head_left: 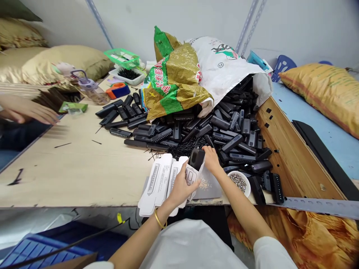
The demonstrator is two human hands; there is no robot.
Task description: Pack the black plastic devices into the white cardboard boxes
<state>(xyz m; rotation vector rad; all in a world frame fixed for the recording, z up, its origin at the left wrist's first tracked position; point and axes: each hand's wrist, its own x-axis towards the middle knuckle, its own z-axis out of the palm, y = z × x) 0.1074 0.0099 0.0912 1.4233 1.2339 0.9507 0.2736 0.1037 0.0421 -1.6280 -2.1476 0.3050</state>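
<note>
My left hand [181,186] grips a small white printed box [191,176] at its open end, near the table's front edge. My right hand [211,158] holds a black plastic comb-like part [196,157] whose lower end sits in the box's mouth. Under the left hand lies a stack of flat white cartons [155,185]. Just behind both hands spreads a big heap of black plastic parts [213,129] with thin black pins [186,146] among them. A white bowl of small metal pieces [239,182] stands right of my right wrist.
Gold-green and white sacks [179,74] spill the parts at the back. Another person's hand [26,110] rests at the far left by a bottle [89,87] and an orange tape dispenser [117,89]. A wooden board [291,157] borders the table's right side.
</note>
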